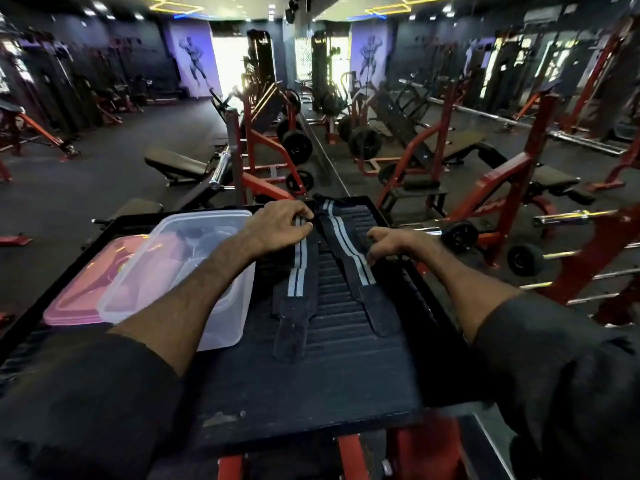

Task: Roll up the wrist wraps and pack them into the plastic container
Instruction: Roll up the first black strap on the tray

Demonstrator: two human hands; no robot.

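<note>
Black left wrap [298, 271] and right wrap [346, 237] both lie unrolled on the desk [311, 393] by the plastic container [207, 216], my left hand [277, 225] pinching the left one's far end, my right hand [388, 240] bent-fingered on the right one, can't tell if it's gripping.

Dim gym, dark walls. Back windows [227, 64] blown out white; yellow and blue ceiling strips [173, 5] glow. Pale sheen on container [194, 230] rim, pink cast on lid [86, 282]. Centre sharp: stripes on wraps [298, 271] crisp. Sleeves [86, 393] soft, bottom edge smeared. Racks [594, 71] bow at frame edges.
</note>
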